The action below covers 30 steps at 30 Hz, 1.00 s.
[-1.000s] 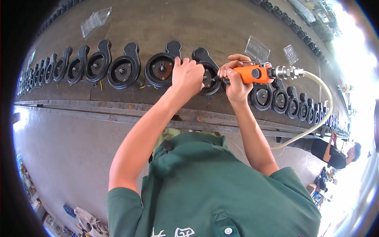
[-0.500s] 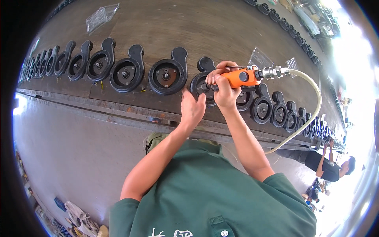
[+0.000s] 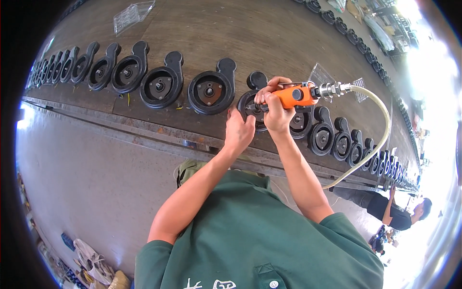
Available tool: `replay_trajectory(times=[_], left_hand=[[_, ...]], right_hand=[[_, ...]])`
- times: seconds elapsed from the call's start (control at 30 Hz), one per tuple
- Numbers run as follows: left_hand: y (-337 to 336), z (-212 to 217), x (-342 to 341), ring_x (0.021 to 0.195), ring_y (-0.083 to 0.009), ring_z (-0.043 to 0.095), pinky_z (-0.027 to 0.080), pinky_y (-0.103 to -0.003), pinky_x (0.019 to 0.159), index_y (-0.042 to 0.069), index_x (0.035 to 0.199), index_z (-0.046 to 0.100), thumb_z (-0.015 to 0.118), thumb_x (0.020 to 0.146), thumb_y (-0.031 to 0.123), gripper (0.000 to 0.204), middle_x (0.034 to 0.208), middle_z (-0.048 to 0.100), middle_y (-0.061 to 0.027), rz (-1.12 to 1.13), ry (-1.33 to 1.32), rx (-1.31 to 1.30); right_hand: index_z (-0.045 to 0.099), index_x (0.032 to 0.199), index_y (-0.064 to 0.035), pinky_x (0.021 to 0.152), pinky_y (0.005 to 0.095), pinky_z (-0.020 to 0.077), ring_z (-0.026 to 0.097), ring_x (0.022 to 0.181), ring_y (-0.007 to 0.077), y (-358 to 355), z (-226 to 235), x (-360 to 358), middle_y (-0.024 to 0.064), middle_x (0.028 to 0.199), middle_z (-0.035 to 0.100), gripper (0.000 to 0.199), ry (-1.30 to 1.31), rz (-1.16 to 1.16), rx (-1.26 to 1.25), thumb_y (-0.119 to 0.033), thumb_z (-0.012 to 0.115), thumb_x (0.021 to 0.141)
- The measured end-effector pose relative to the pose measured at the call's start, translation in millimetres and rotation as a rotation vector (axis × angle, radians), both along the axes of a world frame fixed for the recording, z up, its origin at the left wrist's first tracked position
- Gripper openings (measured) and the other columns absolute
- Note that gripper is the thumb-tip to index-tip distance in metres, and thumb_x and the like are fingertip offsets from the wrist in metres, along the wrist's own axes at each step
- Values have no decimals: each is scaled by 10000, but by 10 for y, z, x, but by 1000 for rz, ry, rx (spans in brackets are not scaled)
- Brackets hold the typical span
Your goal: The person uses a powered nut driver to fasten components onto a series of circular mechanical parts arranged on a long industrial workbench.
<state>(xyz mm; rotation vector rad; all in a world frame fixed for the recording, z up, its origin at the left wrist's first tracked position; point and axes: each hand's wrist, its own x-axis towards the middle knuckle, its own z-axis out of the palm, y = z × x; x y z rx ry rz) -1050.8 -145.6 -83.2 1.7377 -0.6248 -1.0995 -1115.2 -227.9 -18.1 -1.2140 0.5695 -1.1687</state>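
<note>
My right hand [image 3: 277,107] wraps around an orange air screwdriver [image 3: 294,97], whose metal fitting joins a pale hose. The tool lies sideways over a black round housing [image 3: 244,102] with a knob-shaped end, and its tip is hidden by my fingers. At the near left rim of that housing is my left hand [image 3: 239,129], thumb on the rim side and fingers curled at its outer edge. Just left stands another housing [image 3: 211,93] with a brown plate and a centre shaft. A further housing [image 3: 301,121] sits partly behind my right wrist.
Similar black housings [image 3: 161,86] line the near edge of the brown bench [image 3: 202,29] on both sides. Clear plastic trays [image 3: 132,17] lie farther back. The pale hose [image 3: 386,115] loops down at the right. Along the bench to the right, a person [image 3: 397,214] works.
The view has shifted slightly, so the housings appear a little farther right. Both hands keep nearly the same pose at the same housing. The person at the right has moved their arms.
</note>
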Motion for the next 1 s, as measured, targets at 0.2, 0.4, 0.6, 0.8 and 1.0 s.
replay_trajectory(times=[0.2, 0.4, 0.6, 0.8, 1.0], left_hand=[[6, -9, 1, 1143, -489, 582, 465, -504, 987, -79, 1272, 480, 597, 870, 167, 486, 1189, 600, -343, 14, -4, -11], [26, 21, 10, 1144, -501, 576, 461, -513, 998, -61, 1320, 457, 609, 865, 179, 536, 1224, 583, -353, -4, -14, 3], [26, 1, 9, 1164, -499, 565, 455, -511, 1010, -58, 1347, 437, 615, 862, 178, 568, 1266, 554, -362, -4, -26, 10], [26, 6, 16, 1142, -507, 575, 464, -508, 998, -68, 1336, 431, 614, 868, 181, 561, 1237, 564, -371, -20, -84, 37], [-6, -49, -3, 1040, -508, 630, 502, -506, 928, -73, 1255, 463, 602, 857, 178, 490, 1102, 637, -353, 45, 47, 9]], right_hand=[[484, 1100, 20, 669, 349, 516, 538, 656, 150, 10, 29, 4, 61, 750, 549, 252, -25, -12, -7, 14, 474, 849], [484, 1090, 20, 665, 351, 519, 541, 657, 155, 2, 25, 1, 66, 741, 544, 246, -5, -20, -31, 17, 469, 844], [494, 1107, -14, 699, 310, 518, 581, 700, 146, -7, -47, -49, 42, 761, 582, 247, -65, 33, 7, 32, 527, 866], [493, 1103, -15, 688, 307, 521, 580, 694, 140, -16, -66, -30, 45, 772, 582, 249, -85, 31, -1, 39, 536, 863], [517, 1052, -12, 661, 279, 504, 574, 705, 117, -4, -68, 16, 39, 796, 583, 234, 28, 143, -35, 55, 575, 836]])
